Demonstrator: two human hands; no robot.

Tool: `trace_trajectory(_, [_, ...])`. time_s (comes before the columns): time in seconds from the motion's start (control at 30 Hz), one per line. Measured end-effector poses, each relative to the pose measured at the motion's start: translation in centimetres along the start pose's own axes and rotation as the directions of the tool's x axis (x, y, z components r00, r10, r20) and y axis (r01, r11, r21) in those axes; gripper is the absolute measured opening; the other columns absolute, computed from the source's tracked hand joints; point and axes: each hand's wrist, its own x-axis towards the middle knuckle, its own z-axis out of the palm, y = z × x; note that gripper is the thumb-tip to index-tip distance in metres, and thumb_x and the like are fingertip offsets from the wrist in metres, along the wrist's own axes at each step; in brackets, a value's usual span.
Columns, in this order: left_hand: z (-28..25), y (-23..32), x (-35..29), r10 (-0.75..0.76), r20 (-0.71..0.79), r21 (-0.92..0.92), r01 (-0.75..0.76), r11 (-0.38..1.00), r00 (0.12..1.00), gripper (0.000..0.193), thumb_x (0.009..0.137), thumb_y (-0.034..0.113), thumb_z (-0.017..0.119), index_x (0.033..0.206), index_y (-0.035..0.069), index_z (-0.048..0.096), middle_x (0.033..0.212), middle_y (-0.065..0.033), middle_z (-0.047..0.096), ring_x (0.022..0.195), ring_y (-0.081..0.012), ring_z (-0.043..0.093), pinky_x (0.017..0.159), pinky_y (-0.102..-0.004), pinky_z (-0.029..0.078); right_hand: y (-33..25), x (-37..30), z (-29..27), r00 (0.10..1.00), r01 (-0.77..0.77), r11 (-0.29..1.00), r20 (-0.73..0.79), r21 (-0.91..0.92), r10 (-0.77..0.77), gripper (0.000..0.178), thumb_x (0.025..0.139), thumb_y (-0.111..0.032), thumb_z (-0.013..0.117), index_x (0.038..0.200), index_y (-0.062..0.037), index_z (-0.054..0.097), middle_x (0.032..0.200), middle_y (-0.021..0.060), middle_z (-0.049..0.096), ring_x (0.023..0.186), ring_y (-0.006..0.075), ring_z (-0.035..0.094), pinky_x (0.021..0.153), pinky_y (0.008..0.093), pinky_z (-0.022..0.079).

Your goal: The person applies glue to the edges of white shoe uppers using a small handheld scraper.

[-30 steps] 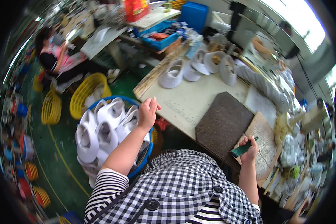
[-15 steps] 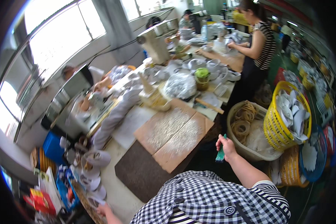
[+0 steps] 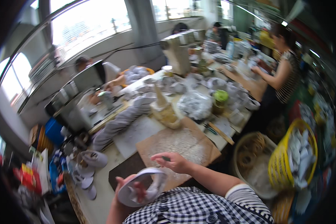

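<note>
My left hand (image 3: 120, 183) holds a white shoe upper (image 3: 143, 186) up in front of my chest, fingers reaching inside it. Just above the upper's rim, my right hand (image 3: 174, 162) is closed on a small green pen-like tool (image 3: 167, 158). Both hands hover over the near edge of a worktable, above a dark mat (image 3: 124, 170) and a brown cardboard sheet (image 3: 183, 143). My checked shirt fills the bottom of the view.
More white uppers (image 3: 89, 164) lie at the table's left end. A yellow basket (image 3: 276, 164) of white pieces and a wicker basket (image 3: 246, 156) stand to my right. A person in a striped top (image 3: 285, 74) works further right; another person (image 3: 84, 63) sits behind grey machines.
My left hand left the blue basket of uppers and now holds one white upper at my chest. My right hand, still gripping the green tool, moved in over it. My head swung toward the table.
</note>
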Motion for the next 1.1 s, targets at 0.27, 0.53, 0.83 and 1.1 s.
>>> trace_trajectory(0.27, [-0.1,-4.0,2.0,0.053,0.213,-0.405,0.039,0.914,0.976,0.11,0.061,0.094,0.03,0.113,0.0,0.054,0.053,0.0014,0.037,0.064,-0.0212,0.051,0.082,-0.0412,0.045,0.7,0.2,-2.4,0.799,-0.334,0.942,0.517,-0.045,0.308,0.042,0.087,-0.04,0.065,0.112,-0.0068,0.066,0.088,0.0016,0.065,0.082,0.0093,0.058,0.074,0.0242,0.045])
trace_trajectory(0.53, [-2.0,-4.3,6.0,0.075,-0.279,-0.376,-0.181,0.909,0.957,0.076,0.09,0.065,0.035,0.13,0.002,0.048,0.128,-0.0152,0.054,0.117,-0.0316,0.052,0.1,-0.047,0.042,3.3,0.8,-5.7,0.952,-0.303,0.841,0.184,0.448,0.245,0.018,0.088,-0.025,0.065,0.089,-0.008,0.061,0.071,-0.0048,0.053,0.063,0.0061,0.049,0.062,0.0231,0.044])
trace_trajectory(0.83, [3.4,-1.2,7.6,0.655,-0.474,0.647,-0.271,0.713,0.589,0.031,0.094,0.026,0.059,0.118,0.007,0.053,0.112,-0.0026,0.058,0.104,-0.0124,0.055,0.089,-0.028,0.045,2.1,1.8,-6.5,0.967,0.017,0.791,-0.21,0.612,0.141,0.021,0.088,-0.026,0.068,0.091,-0.008,0.058,0.071,-0.0023,0.054,0.061,0.0077,0.049,0.061,0.0223,0.045])
trace_trajectory(1.1, [6.2,-1.9,11.5,0.802,-0.088,0.978,0.204,-0.044,0.591,0.047,0.078,0.015,0.072,0.113,0.003,0.043,0.109,-0.0137,0.048,0.108,-0.0265,0.048,0.087,-0.0369,0.046,1.7,-1.0,-3.4,0.998,-0.038,0.921,-0.037,0.388,0.057,0.014,0.088,-0.016,0.068,0.096,-0.0066,0.06,0.08,-0.0048,0.058,0.068,0.0022,0.05,0.058,0.0178,0.042])
